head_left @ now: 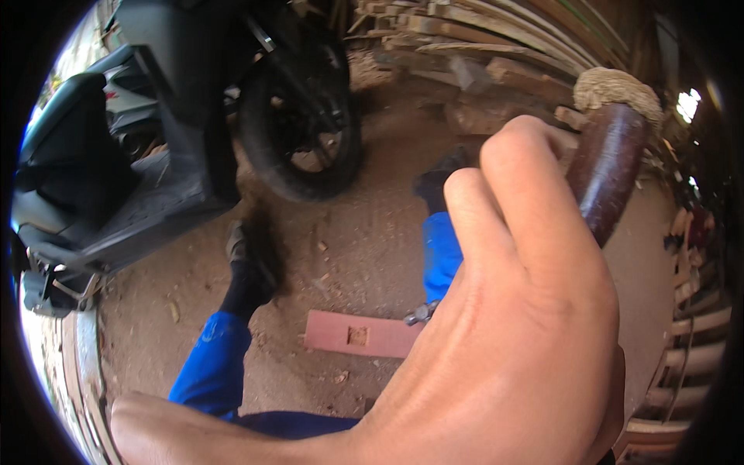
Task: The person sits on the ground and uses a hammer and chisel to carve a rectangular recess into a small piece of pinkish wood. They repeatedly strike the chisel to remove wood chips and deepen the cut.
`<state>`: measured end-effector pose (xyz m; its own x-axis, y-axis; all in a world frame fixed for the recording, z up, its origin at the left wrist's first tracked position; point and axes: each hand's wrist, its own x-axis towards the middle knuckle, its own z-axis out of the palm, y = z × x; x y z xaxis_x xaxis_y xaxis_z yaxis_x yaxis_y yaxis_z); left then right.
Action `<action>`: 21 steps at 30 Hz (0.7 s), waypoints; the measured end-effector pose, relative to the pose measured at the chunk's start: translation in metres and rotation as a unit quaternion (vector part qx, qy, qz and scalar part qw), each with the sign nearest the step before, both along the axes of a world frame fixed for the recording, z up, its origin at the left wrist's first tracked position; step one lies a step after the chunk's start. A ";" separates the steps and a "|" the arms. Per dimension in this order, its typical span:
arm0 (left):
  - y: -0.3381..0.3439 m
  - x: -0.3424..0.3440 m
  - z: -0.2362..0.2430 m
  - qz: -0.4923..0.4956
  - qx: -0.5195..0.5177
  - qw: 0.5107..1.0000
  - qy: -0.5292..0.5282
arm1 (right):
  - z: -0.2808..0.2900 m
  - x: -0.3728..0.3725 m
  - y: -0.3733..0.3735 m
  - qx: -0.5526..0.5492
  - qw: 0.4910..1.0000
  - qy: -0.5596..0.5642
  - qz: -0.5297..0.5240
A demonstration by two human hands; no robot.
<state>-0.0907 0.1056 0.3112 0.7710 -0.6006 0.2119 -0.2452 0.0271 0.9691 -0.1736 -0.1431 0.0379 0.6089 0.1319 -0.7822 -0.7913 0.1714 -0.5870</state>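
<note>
My left hand (535,310) is raised very close to the camera, its forearm running in from the lower left. Its fingers are bent and closed on a dark brown, glossy tool handle (608,174), which looks like a chisel's. The handle's upper end is a frayed tan cap, and its lower part is hidden behind the hand. Below lies a reddish wooden board (387,335) with a square hole cut in it. At its right end a small metal hammer head (421,313) shows, partly covered by my hand. I cannot make out my right hand; a brown strip beside the left hand is unclear.
A dark motor scooter (170,147) stands at the left, its front wheel (302,124) near my feet. Stacked wooden planks (488,39) lie at the back, with more wood pieces (690,360) along the right. My blue-trousered legs (213,360) straddle the board on the dirt floor (310,263).
</note>
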 end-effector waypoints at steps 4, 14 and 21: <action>-0.015 0.007 -0.013 -0.038 0.000 0.999 0.014 | -0.012 -0.014 -0.007 0.004 1.000 0.012 -0.019; -0.020 0.060 -0.038 0.034 -0.002 0.997 0.074 | -0.066 -0.003 -0.002 -0.039 0.989 -0.087 0.112; 0.016 0.116 -0.140 0.132 -0.038 0.961 0.241 | -0.035 0.007 0.027 -0.028 0.999 -0.022 -0.030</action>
<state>0.0252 0.1219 0.1710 0.9135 -0.3684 -0.1727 0.2238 0.1005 0.9694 -0.1668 -0.1156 0.0026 0.6476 0.0514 -0.7603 -0.7544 0.1838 -0.6302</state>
